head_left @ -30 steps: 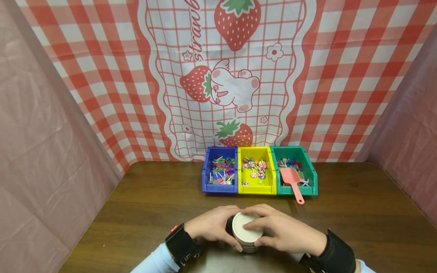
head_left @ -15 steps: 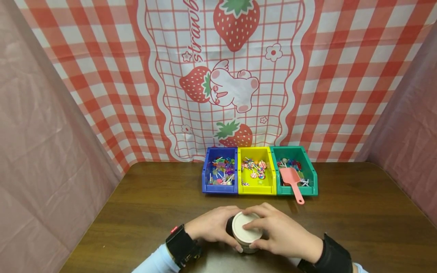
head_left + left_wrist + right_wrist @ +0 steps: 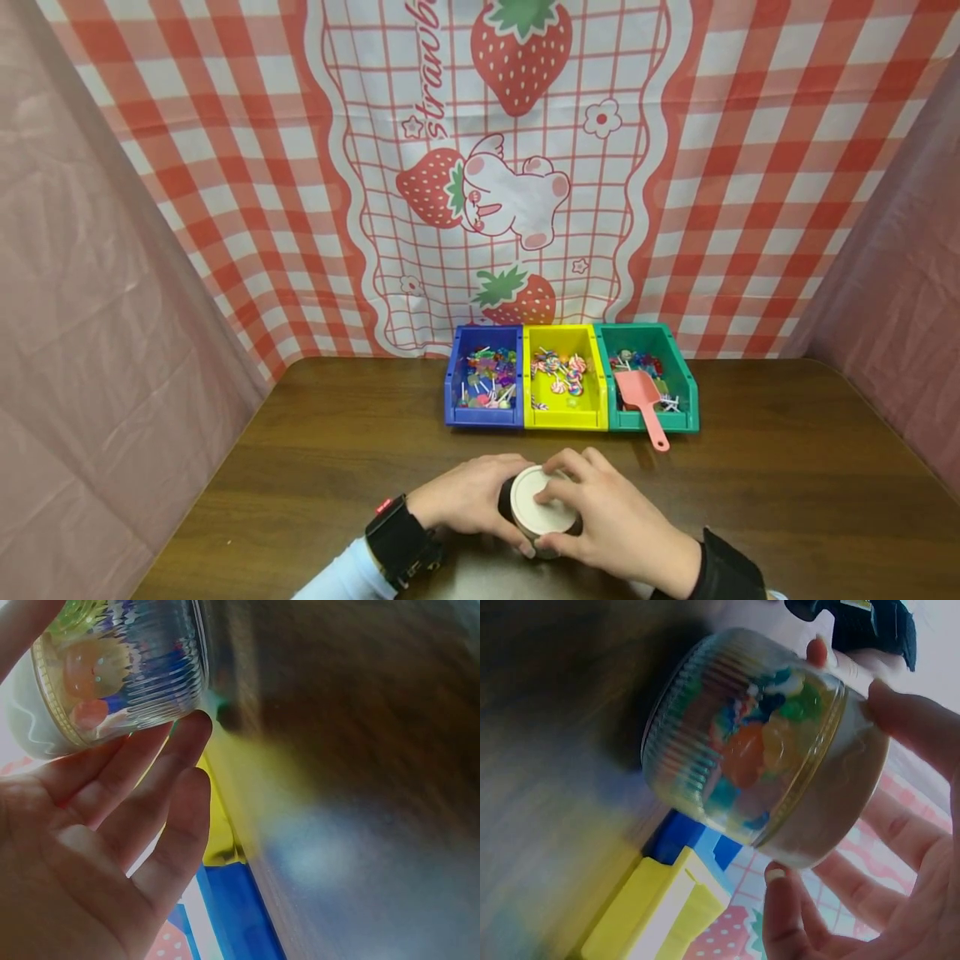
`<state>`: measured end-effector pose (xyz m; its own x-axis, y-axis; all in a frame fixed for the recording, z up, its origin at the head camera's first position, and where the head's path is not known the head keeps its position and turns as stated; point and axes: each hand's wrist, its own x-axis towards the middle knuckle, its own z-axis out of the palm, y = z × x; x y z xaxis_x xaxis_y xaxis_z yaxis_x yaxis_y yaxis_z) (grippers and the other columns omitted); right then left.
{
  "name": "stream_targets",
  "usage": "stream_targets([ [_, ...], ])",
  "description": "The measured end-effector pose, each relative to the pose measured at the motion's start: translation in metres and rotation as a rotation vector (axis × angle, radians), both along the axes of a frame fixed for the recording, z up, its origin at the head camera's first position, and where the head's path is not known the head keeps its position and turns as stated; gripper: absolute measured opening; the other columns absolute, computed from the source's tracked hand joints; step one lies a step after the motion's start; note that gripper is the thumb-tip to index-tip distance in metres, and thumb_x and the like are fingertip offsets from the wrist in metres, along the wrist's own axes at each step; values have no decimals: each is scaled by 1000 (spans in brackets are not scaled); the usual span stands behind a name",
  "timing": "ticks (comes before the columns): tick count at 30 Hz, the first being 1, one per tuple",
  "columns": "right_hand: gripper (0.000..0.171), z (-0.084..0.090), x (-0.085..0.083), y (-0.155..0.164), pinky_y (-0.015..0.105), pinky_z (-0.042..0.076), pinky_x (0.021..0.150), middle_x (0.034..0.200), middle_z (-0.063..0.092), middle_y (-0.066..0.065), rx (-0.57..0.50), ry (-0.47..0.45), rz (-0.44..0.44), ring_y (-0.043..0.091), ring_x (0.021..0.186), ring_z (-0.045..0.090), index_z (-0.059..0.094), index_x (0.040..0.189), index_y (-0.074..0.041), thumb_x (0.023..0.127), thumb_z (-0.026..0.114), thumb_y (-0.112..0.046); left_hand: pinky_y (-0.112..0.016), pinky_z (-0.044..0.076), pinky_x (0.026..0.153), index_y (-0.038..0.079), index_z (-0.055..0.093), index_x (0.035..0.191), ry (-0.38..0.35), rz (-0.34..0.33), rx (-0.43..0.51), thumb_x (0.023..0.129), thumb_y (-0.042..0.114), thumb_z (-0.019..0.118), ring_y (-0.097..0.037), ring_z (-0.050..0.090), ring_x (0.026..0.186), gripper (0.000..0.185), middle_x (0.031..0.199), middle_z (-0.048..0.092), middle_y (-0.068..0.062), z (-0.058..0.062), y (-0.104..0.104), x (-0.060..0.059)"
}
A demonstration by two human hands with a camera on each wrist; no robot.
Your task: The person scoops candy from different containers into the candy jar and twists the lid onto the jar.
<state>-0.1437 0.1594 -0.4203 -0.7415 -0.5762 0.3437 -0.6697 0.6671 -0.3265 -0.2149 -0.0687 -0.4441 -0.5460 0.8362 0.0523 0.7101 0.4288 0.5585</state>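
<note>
A ribbed clear glass jar stands near the front of the table, filled with small colourful candy-like pieces. On top is its cream lid. My left hand holds the jar from the left, thumb at the near side and fingers round the far side. In the left wrist view its fingers lie along the glass. My right hand grips the lid from the right. Its thumb is at the near rim, one finger bends over the top and others reach the far rim.
Beyond the hands stand joined blue, yellow and green bins with small candies and lollipops. A pink scoop lies across the green bin, handle over its front edge. A strawberry-print cloth hangs behind the wooden table.
My right hand has turned round the lid, its thumb sliding left along the near rim and its wrist shifting left and nearer. The left hand and jar stay almost in place.
</note>
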Motion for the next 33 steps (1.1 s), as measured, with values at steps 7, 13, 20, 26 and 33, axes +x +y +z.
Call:
stream_targets([
  [7,34,0,-7,8,32,51,83,130,55,-5,-75,-34,137,15,114,50,71,106,-30,81,80,-52,-20,44,89,23,60,124,-18,-25,22,70,51,89,2,55,102,67,113,58,16,-1,-1,0],
  [13,31,3,-11,13,36,50,92,147,46,-1,-63,-153,238,21,129,46,71,118,-30,89,75,-41,-21,43,93,24,56,129,-14,-26,12,70,53,88,2,54,106,73,118,57,17,-1,0,-1],
  [20,34,4,-12,14,37,50,91,145,49,1,-24,-202,216,22,123,53,70,120,-29,93,67,-49,-17,45,82,22,61,118,-25,-13,7,69,51,89,3,55,93,64,104,55,16,-1,-1,0],
  [26,34,3,-10,12,36,50,89,141,53,-2,-28,-196,173,19,120,53,73,116,-28,90,70,-51,-16,45,78,23,62,115,5,9,-7,67,54,89,3,55,90,63,102,55,17,0,0,1],
  [33,36,1,-8,6,36,51,86,133,59,2,-40,-83,138,20,115,56,76,108,-23,85,76,-51,-17,45,77,27,64,115,30,41,-34,65,57,89,3,55,91,64,103,57,19,2,0,3],
])
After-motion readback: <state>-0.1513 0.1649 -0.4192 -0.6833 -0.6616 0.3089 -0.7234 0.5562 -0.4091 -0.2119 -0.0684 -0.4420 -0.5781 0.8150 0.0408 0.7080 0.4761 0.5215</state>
